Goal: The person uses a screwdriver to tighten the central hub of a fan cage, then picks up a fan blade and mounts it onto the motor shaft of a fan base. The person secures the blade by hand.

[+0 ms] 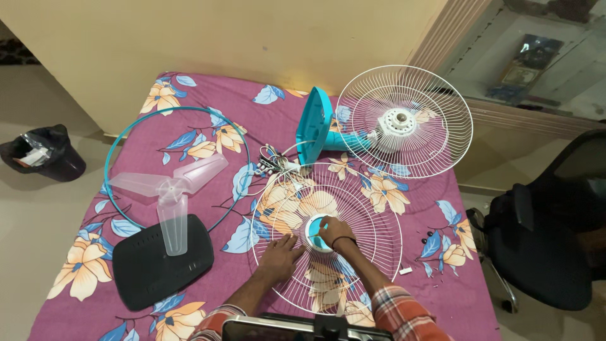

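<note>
White wire fan guard lies near; left hand flat, fingers spread; right hand pinches its blue centre cap.

Warm, even indoor light, soft shadows, sharp focus, slight wide-angle edge distortion.
</note>
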